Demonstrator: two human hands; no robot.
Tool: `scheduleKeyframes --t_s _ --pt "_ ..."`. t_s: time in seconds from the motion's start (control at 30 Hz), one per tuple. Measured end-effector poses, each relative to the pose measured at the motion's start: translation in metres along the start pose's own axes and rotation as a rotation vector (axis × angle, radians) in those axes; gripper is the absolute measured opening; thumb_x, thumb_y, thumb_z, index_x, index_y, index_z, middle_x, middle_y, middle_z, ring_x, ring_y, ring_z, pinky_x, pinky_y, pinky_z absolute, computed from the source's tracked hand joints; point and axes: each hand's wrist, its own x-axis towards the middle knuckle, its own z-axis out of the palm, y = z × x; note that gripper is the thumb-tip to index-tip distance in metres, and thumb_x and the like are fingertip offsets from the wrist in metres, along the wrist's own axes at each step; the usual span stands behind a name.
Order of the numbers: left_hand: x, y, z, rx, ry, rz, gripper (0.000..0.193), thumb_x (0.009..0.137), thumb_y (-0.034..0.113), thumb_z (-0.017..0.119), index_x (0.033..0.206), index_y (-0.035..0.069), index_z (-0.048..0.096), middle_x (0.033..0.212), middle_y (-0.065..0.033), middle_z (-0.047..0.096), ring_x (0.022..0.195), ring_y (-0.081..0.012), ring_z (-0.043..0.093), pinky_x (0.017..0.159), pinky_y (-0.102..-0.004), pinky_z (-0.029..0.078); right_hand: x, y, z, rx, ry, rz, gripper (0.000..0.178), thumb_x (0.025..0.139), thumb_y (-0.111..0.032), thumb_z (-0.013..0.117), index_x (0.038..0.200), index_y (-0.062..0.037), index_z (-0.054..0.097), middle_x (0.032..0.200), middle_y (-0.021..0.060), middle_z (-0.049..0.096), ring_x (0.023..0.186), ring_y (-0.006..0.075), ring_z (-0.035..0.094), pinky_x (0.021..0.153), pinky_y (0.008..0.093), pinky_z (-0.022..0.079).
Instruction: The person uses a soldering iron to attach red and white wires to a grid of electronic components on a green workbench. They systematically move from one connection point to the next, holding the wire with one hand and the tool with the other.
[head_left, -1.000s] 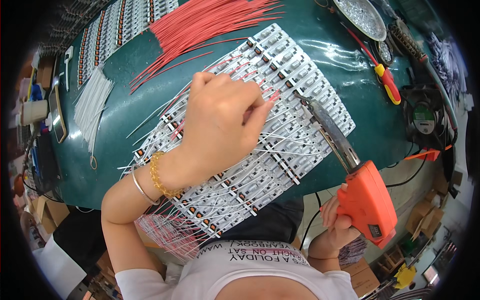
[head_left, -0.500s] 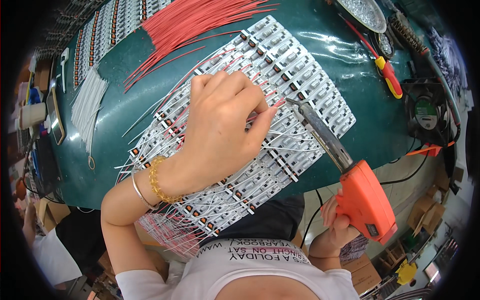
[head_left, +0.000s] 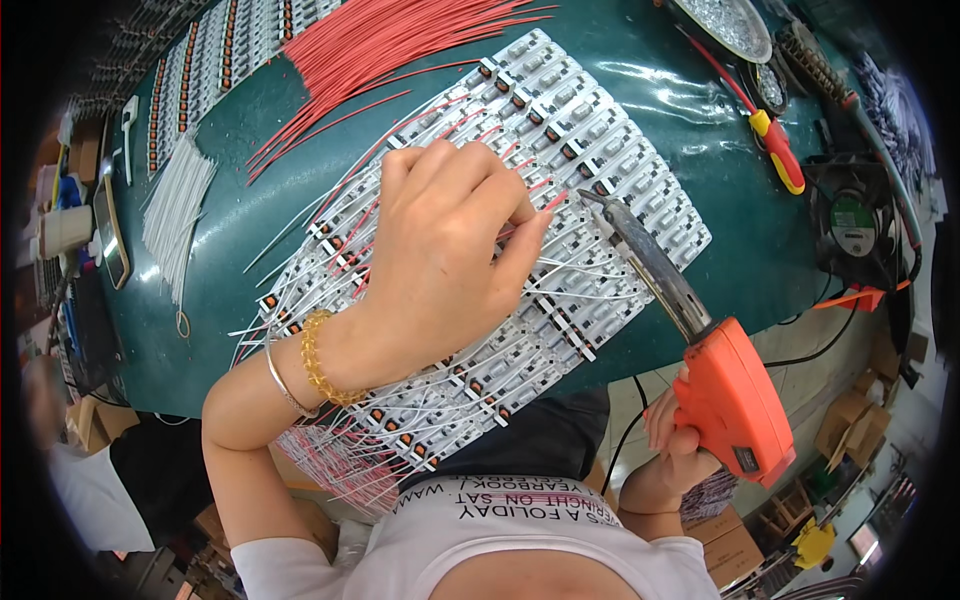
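Note:
My left hand (head_left: 450, 240), with a yellow bead bracelet at its wrist, is over a panel of small white circuit boards (head_left: 590, 130). Its thumb and forefinger pinch a red wire (head_left: 557, 201), whose end points right across a board. My right hand (head_left: 672, 440) grips the handle of an orange soldering gun (head_left: 738, 400) at the lower right. The gun's dark tip lies just right of the wire end, with a small gap between them. Several red and white wires run over the panel from beneath my left hand, which hides part of the boards.
Beyond the panel on the green table (head_left: 230, 270) lies a heap of red wires (head_left: 390, 50). White wires (head_left: 178, 205) and another board panel (head_left: 225, 60) are at the left. A red-yellow screwdriver (head_left: 778, 150), a metal dish (head_left: 730, 25) and a fan (head_left: 853, 225) stand right. A person's sleeve (head_left: 95, 500) shows lower left.
The soldering gun's tip has drawn slightly away to the right from the red wire's end. My left hand stays in place. At the far left, the other person has moved a little.

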Motion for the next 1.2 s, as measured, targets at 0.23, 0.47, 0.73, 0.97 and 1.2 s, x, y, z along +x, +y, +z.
scheduleKeyframes --t_s 0.23,0.47,0.73,0.97,1.2 --pt "0.001 0.001 -0.002 -0.013 0.023 -0.036 0.014 0.071 0.005 0.072 0.069 0.006 0.059 0.074 -0.0032 0.054 0.071 -0.0195 0.051 0.072 -0.0324 0.032 0.006 -0.015 0.009 0.165 0.056 0.078 0.078 0.083 -0.051 0.062 0.12 0.014 0.04 0.046 -0.0024 0.042 0.036 0.007 0.04 0.039 0.0212 0.038" --pt "-0.001 0.009 -0.002 -0.034 -0.049 -0.001 0.012 0.069 0.006 0.073 0.07 0.007 0.061 0.077 -0.0016 0.056 0.074 -0.0187 0.052 0.073 -0.0324 0.033 -0.009 -0.005 -0.003 0.154 0.053 0.096 0.078 0.083 -0.052 0.062 0.121 0.013 0.04 0.046 -0.0027 0.042 0.035 0.0072 0.039 0.039 0.0213 0.038" --pt "-0.001 0.007 -0.002 -0.02 -0.061 0.013 0.014 0.068 0.007 0.073 0.069 0.008 0.06 0.078 -0.0024 0.056 0.076 -0.0197 0.051 0.074 -0.0328 0.033 -0.02 -0.001 -0.015 0.035 -0.011 0.234 0.056 0.078 -0.051 0.07 0.103 -0.0024 0.06 0.095 0.0049 0.056 0.085 0.0203 0.054 0.076 0.0342 0.042" --pt "0.0 0.006 -0.003 -0.029 -0.073 0.003 0.014 0.068 0.007 0.073 0.069 0.007 0.059 0.076 -0.0023 0.056 0.075 -0.0197 0.051 0.072 -0.0328 0.033 -0.024 -0.003 -0.017 -0.007 0.023 0.185 0.052 0.077 -0.048 0.071 0.101 -0.0032 0.062 0.094 0.0055 0.059 0.085 0.0218 0.056 0.076 0.0358 0.043" --pt "-0.001 0.008 -0.002 -0.031 -0.058 0.003 0.014 0.068 0.007 0.073 0.068 0.008 0.06 0.076 -0.0022 0.056 0.075 -0.0192 0.052 0.072 -0.0331 0.033 -0.009 0.004 -0.013 -0.022 -0.001 -0.04 0.075 0.083 -0.05 0.061 0.117 0.0138 0.041 0.048 -0.0013 0.043 0.036 0.0085 0.041 0.038 0.0218 0.036"
